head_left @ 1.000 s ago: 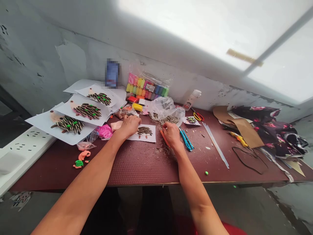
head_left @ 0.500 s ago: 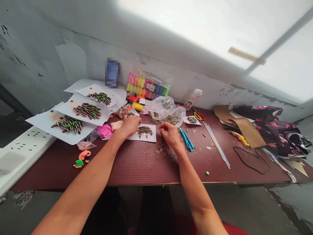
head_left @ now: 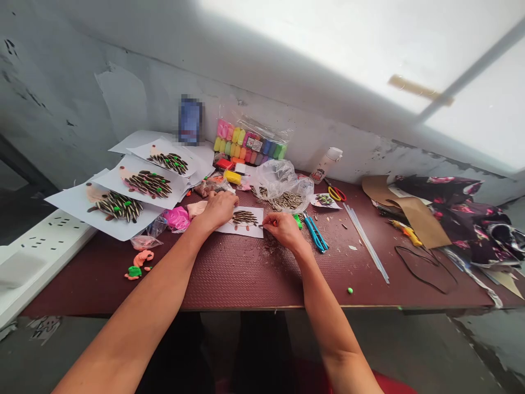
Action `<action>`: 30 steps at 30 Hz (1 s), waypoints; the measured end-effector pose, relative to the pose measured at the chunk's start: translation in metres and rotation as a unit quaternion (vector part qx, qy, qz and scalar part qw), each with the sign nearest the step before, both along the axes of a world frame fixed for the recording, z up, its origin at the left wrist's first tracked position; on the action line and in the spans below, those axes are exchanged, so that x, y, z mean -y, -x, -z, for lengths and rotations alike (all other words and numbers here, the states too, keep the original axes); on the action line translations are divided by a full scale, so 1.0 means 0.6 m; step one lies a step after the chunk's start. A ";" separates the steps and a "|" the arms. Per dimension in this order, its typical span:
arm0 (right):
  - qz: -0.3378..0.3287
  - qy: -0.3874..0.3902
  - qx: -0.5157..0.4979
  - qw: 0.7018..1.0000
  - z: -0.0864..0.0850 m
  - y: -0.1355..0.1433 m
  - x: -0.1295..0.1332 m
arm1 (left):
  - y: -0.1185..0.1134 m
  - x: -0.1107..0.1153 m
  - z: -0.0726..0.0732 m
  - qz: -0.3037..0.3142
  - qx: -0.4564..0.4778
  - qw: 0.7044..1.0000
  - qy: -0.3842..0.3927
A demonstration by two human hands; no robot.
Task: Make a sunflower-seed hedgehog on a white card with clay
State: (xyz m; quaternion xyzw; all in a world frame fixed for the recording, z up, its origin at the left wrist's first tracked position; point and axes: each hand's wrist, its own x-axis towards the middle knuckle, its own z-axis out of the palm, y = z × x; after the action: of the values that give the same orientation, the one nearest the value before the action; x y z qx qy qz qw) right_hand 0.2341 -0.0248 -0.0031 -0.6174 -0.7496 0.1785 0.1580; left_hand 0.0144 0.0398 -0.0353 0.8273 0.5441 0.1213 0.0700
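Note:
A small white paper card [head_left: 252, 232] lies on the table with a hedgehog picture on it, its back covered in rows of striped sunflower seeds [head_left: 245, 218]. My left hand [head_left: 219, 209] rests over the card's left part with bent fingers, holding it down and hiding the hedgehog's front. Just off the card's right edge, my right hand [head_left: 283, 228] pinches a small dark sliver between thumb and fingertip, which looks like a sunflower seed. Behind it, loose sunflower seeds [head_left: 288, 201] spill from a clear plastic bag [head_left: 279, 172].
Finished-looking seed hedgehog sheets [head_left: 141, 225] overlap at left. Coloured clay packs [head_left: 250, 145] lean on the wall. A teal utility knife [head_left: 315, 234], scissors [head_left: 337, 193], clear glue sticks [head_left: 369, 246] and a yellow glue gun [head_left: 410, 236] lie rightward. A white bottle [head_left: 327, 165] stands behind.
My right hand has turned and moved slightly closer to the card's right edge, uncovering a green bit beside the knife. My left hand stays on the card.

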 end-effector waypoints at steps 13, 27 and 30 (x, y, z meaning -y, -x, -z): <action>-0.054 -0.066 -0.115 0.990 0.019 0.042 0.010 | 0.000 -0.003 0.008 -0.006 0.003 1.000 -0.017; -0.064 -0.116 0.003 0.991 0.031 0.056 0.011 | -0.002 0.000 -0.002 -0.005 -0.008 1.000 -0.001; -0.066 -0.116 0.013 0.991 0.032 0.056 0.011 | -0.002 -0.001 0.000 -0.007 -0.006 1.000 -0.005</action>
State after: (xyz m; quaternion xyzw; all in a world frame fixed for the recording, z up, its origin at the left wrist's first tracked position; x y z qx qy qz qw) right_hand 0.2004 -0.0312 -0.0225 -0.5463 -0.8064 0.0930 0.2067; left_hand 0.0156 0.0402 -0.0354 0.8242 0.5500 0.1199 0.0622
